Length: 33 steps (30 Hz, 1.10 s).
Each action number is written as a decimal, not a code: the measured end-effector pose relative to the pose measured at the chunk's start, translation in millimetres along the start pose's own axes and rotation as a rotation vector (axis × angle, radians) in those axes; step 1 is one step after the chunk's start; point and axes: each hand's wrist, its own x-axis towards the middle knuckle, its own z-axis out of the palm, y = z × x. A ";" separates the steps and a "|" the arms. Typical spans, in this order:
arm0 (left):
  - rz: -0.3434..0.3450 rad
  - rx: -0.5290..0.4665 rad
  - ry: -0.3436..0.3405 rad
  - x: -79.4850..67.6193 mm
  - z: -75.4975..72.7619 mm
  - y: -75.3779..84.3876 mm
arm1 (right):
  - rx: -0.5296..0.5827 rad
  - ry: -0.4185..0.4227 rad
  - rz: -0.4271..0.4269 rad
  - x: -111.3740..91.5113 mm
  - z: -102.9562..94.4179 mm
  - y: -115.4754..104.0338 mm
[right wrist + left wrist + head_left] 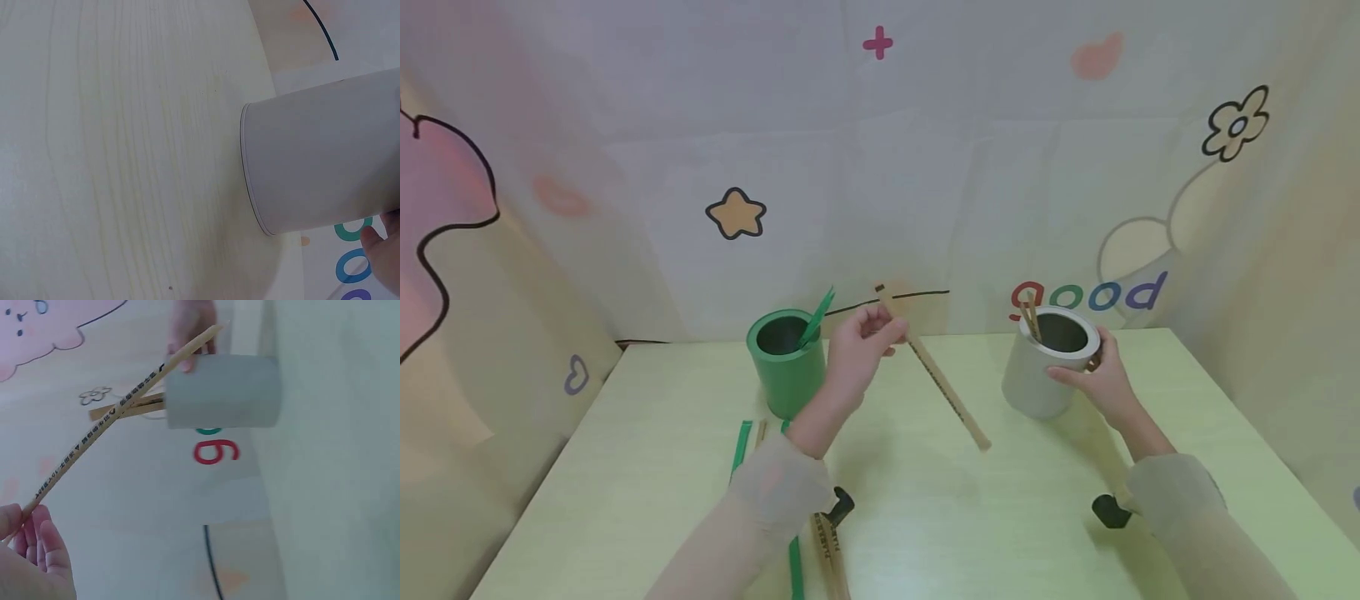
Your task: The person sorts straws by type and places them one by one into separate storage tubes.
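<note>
My left hand (861, 350) pinches a thin brown paper-wrapped straw (947, 387) near its upper end. The straw slants down to the right above the table, and dark print runs along it in the left wrist view. My right hand (1105, 379) grips the right side of a white cylindrical holder (1037, 383), thumb at the front near the rim. Brown straws (1033, 321) stick up out of that holder. Left of my left hand stands a green holder (788, 379) with green straws (817, 318) leaning in it.
Green straws (796, 567) and brown wrapped straws (829, 550) lie on the pale table (955, 517), partly hidden under my left forearm. A printed cloth (880, 183) hangs behind the table's back edge and along the sides.
</note>
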 end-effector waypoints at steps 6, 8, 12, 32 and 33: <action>0.126 -0.102 0.085 12.5 8.3 23.4 | -0.005 0.007 0.001 0.2 0.3 -0.4; 0.142 -0.134 0.101 15.4 12.8 26.6 | -0.005 0.009 -0.002 0.4 0.1 -0.3; 0.148 -0.182 0.133 19.8 25.3 26.8 | -0.010 0.021 0.007 0.5 0.1 0.0; 0.125 -0.046 0.154 34.4 91.9 -9.1 | 0.012 0.006 0.012 -1.1 -0.4 -2.0; 0.129 -0.016 0.147 34.8 94.4 -11.2 | 0.019 0.006 0.010 -1.1 -0.4 -1.4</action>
